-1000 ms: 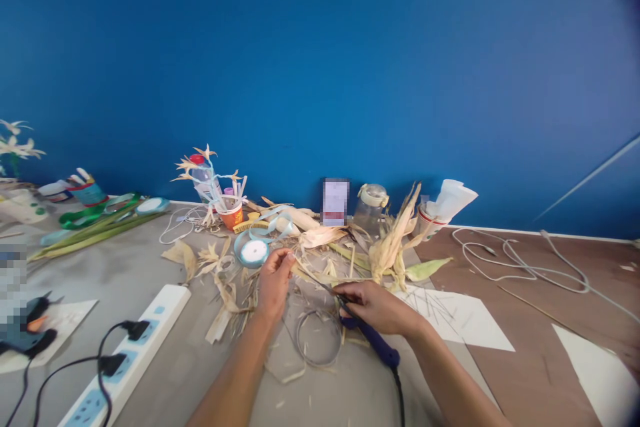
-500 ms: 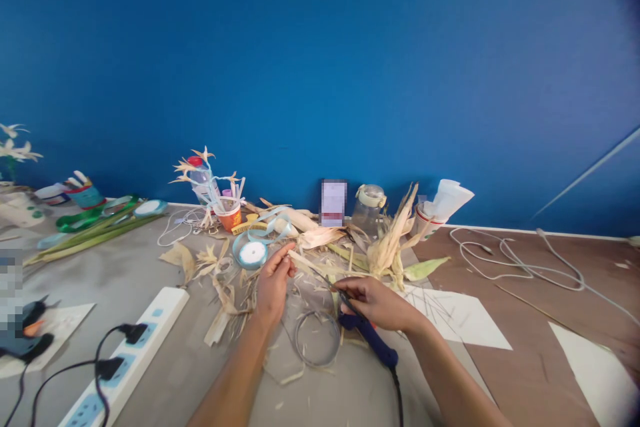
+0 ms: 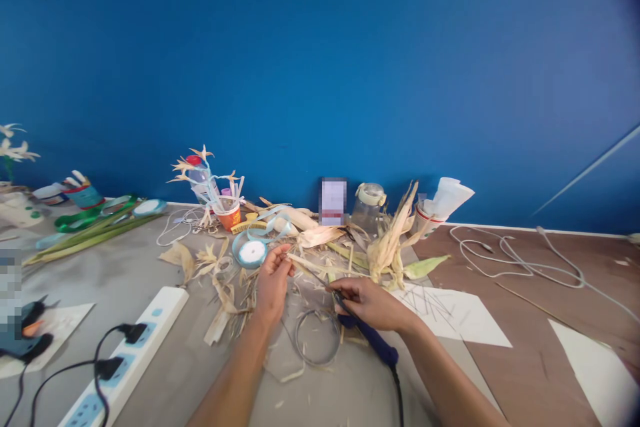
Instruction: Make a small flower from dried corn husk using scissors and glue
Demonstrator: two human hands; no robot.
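Note:
My left hand (image 3: pixel 274 280) is closed, pinching the end of a pale strip of corn husk (image 3: pixel 296 260) between thumb and fingers. My right hand (image 3: pixel 367 303) is closed around a slim dark tool with a thin metal tip (image 3: pixel 317 276). That tip points left at the husk strip; whether it touches it I cannot tell. Beneath my right hand lies a dark blue corded tool handle (image 3: pixel 375 341), its front end partly hidden. A coil of grey wire (image 3: pixel 317 361) rests on the table between my forearms. Close to my left hand is a white-and-blue ribbon spool (image 3: pixel 253 252).
A white power strip (image 3: pixel 145 320) with black plugs lies at the left. Corn husks (image 3: pixel 390 247) and scraps surround the hands. Behind stand a phone (image 3: pixel 333 197), a clear jar (image 3: pixel 369 217) and an orange cup (image 3: pixel 229 219). White paper (image 3: pixel 480 320) bears thin wires at right.
My right hand and the slim tool have shifted slightly left. My left hand stays nearly in place, still pinching the husk strip.

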